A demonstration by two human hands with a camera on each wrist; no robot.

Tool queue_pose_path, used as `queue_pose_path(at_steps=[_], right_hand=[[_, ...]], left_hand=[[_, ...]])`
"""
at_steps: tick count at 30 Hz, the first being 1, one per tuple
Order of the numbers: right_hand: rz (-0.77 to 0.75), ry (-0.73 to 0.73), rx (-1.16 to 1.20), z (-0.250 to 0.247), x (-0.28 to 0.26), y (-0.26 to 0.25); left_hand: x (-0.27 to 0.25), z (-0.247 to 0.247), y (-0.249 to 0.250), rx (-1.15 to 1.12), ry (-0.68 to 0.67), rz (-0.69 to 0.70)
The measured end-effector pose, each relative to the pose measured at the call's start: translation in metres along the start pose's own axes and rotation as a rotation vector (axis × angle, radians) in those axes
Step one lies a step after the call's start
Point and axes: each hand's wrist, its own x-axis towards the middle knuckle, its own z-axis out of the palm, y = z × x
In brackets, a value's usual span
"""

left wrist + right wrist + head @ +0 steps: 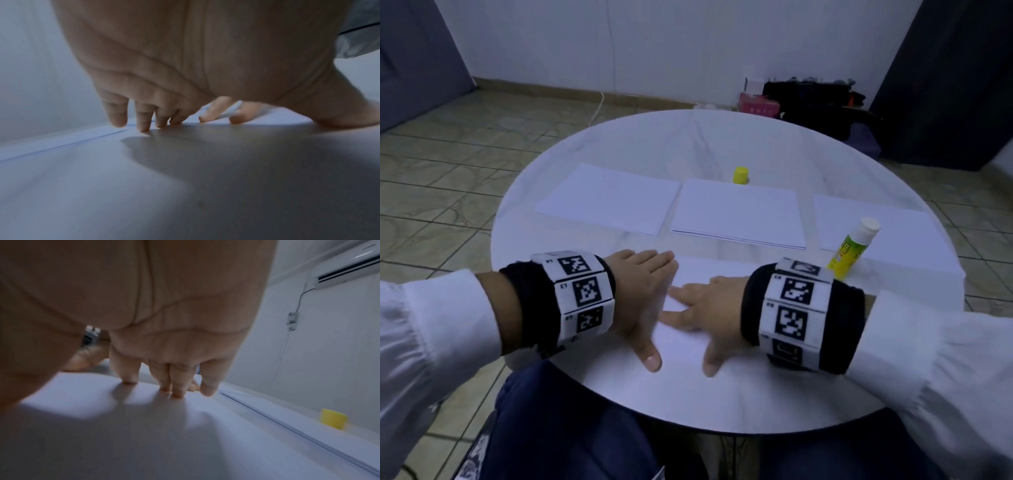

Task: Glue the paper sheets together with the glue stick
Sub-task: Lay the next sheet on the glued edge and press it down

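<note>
A white paper sheet lies at the near edge of the round table, and both hands press flat on it. My left hand spreads over its left part, fingers straight, thumb pointing toward me. My right hand lies on its middle with fingers fanned to the left. In the wrist views the left fingertips and right fingertips touch the paper. The glue stick, yellow-green with its white tip bared, stands on a sheet at the right. Its yellow cap stands at the far middle.
Three more lots of white paper lie in a row across the table: a sheet at the left, a thin stack in the middle, a sheet at the right. A pink box and dark bags sit on the floor beyond.
</note>
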Motion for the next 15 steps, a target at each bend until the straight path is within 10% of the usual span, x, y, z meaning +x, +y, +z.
queue_pose_path(at_steps=[15], right_hand=[[0.393,-0.153,0.216,0.060,-0.071,0.072]], left_hand=[[0.001,-0.001,-0.006,-0.051,0.005,0.036]])
